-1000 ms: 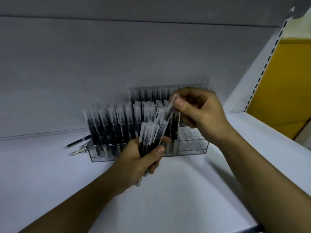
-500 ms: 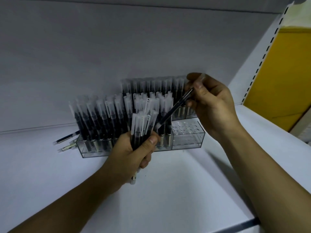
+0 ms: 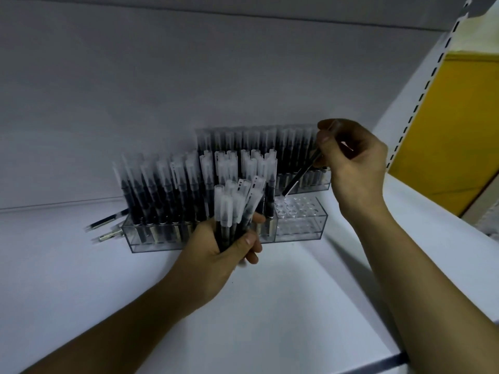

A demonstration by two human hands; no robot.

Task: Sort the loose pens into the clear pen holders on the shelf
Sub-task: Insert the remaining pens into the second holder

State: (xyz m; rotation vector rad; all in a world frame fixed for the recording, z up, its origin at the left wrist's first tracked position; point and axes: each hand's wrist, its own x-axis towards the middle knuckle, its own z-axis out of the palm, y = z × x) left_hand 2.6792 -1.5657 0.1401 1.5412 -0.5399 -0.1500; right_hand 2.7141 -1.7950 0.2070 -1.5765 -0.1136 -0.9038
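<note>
a white shelf point(image 3: 297, 306) meets a grey back panel point(image 3: 189, 76). at right runs a slotted upright point(image 3: 421, 93), a yellow wall point(image 3: 459, 130) beyond it. the light is dim.

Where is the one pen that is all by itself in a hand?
In the head view, right of centre: the right hand pinches the single pen, tilted, its tip just over the empty right end of the front clear holder.

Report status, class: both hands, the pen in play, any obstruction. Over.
Left grip clutching pen bundle. Right grip pinching single pen, tip at empty holes of front holder. Nothing in the way.
</note>
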